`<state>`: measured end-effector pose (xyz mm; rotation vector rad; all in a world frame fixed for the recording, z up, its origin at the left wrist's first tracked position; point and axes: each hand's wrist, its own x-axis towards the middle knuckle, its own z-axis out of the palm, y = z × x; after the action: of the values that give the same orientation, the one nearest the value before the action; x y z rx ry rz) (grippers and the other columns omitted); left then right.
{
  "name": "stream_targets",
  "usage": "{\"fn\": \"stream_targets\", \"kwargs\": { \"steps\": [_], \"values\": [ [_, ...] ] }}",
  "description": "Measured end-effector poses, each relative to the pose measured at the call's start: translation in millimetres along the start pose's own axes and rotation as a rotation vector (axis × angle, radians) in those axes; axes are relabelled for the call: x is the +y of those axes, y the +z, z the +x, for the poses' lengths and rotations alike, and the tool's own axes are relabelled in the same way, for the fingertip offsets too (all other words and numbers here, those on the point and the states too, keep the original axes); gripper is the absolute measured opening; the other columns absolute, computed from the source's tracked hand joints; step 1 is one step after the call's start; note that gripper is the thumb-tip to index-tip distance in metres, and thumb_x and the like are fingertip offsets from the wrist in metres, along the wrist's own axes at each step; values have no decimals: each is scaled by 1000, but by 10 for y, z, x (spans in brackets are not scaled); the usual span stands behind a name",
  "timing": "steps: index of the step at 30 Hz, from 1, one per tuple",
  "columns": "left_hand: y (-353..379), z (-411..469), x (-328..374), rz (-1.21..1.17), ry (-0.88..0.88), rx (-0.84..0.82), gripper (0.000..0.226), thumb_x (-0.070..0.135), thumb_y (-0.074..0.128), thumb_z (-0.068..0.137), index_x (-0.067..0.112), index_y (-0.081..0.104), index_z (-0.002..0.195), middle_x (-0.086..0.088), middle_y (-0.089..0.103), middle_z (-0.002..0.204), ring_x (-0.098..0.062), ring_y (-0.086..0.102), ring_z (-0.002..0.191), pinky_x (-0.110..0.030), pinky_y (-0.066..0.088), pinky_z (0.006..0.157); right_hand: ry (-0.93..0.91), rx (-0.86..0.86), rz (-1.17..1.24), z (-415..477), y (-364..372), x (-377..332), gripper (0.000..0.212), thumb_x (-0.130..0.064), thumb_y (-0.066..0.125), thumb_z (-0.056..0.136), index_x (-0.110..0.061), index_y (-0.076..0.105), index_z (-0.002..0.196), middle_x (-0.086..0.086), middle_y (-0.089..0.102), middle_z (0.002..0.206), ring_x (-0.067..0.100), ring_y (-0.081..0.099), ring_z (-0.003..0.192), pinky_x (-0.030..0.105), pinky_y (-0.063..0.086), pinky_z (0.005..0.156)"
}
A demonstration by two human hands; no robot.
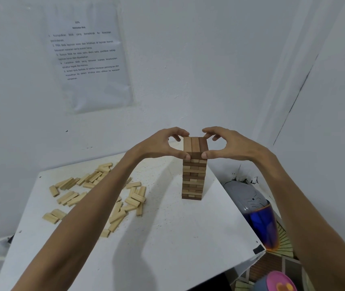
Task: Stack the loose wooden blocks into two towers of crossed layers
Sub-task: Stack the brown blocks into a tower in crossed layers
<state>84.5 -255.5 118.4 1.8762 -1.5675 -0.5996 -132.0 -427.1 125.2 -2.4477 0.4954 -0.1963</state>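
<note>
While the left hand (163, 143) and right hand (228, 143) pinch its top layer (195, 143) by the ends, the tower (194, 179) stands on the worktop (167, 238); blocks (96, 192) lie loose leftward. Probably light, stiff, smooth; tips easily; take blocks by their long sides.

A person's 2 bare arms
The left hand (161, 143) and right hand (230, 144) are bare; the slim left forearm (96, 198) and right forearm (306, 206) are uncovered too.
</note>
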Motion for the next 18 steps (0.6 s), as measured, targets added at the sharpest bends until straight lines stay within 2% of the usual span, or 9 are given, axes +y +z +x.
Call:
{"fn": "stream_targets", "kwargs": {
  "steps": [5,9,12,18],
  "values": [
    [-13,-46,-31,4,-11,23,79,71,75,56,38,57,126,28,57,123,4,54,116,-26,38,98,-8,20,17,-19,-50,-8,88,-82,63,62,-40,50,139,-23,52,132,-1,49,119,21,40,85],
    [3,-31,-8,2,6,44,68,67,76,58,37,62,118,27,60,119,2,56,114,-22,39,94,-20,19,12,-4,-41,-6,74,-72,70,68,-40,55,133,-22,52,134,3,50,120,24,41,87],
    [22,-14,-1,1,18,48,60,56,80,65,33,63,118,24,61,120,-1,57,115,-21,39,93,-30,19,-1,1,-22,10,67,-69,72,69,-42,57,128,-23,53,132,4,50,120,24,41,86],
    [21,-8,-12,14,20,39,63,51,78,68,25,64,124,19,62,122,-5,58,116,-31,38,103,-34,38,7,0,-19,10,64,-68,75,68,-43,57,124,-22,53,130,2,50,119,21,38,86]
  ]
}}
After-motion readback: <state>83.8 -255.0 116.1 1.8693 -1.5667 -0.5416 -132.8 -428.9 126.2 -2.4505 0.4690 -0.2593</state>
